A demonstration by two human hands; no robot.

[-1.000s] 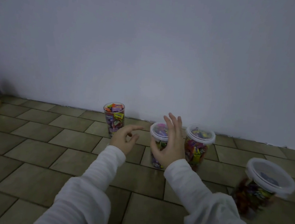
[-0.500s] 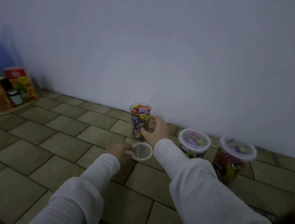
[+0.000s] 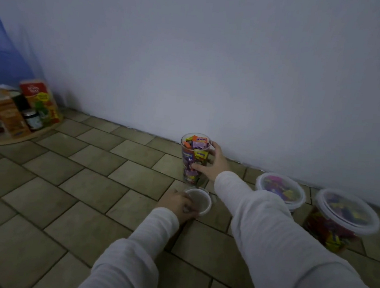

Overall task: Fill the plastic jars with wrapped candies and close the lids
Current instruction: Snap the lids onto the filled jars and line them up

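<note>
Three clear plastic candy jars on floor: one tall open jar [image 3: 194, 160] gripped by my right hand [image 3: 214, 166]; two lidded tubs [image 3: 280, 193] [image 3: 343, 217]. Left hand [image 3: 176, 204] holds one white round lid [image 3: 199, 201].

One head-worn camera looks forward and down across the tiled floor [image 3: 94, 181] toward the wall [image 3: 237, 67].

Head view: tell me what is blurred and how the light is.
Head view: dim, flat, bluish light, no glare; the open jar by the right hand is fairly sharp; the lidded jars at right are smeared; floor tile lines bow from the wide lens.
</note>
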